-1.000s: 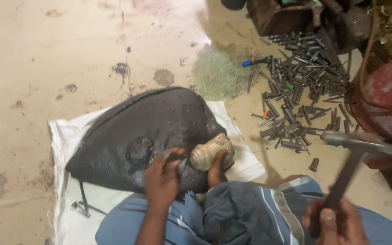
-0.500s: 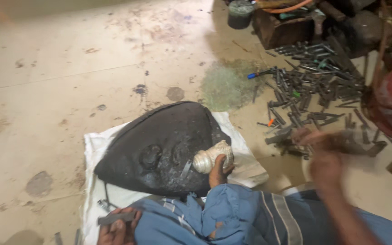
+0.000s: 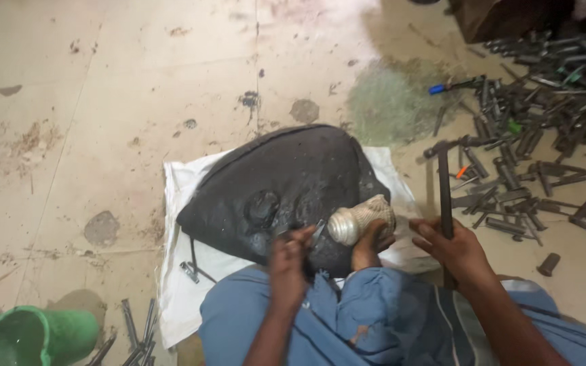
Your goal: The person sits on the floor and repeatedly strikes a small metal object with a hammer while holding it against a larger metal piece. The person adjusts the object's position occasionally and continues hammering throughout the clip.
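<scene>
A green bucket point(image 3: 35, 335) stood at lower left. The left hand point(image 3: 287, 261) pinched a small punch point(image 3: 315, 229) against the silver vessel point(image 3: 359, 219), which lay on the black mound point(image 3: 286, 183). The right hand point(image 3: 457, 245) gripped a hammer point(image 3: 444, 183) upright beside scattered tools point(image 3: 544, 135).

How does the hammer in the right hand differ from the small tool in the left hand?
The hammer is long, with its dark handle upright; the small tool is short and points at the silver piece. The right hand grips the hammer away from the black mound; the left hand rests on it. Both are dark metal.
</scene>
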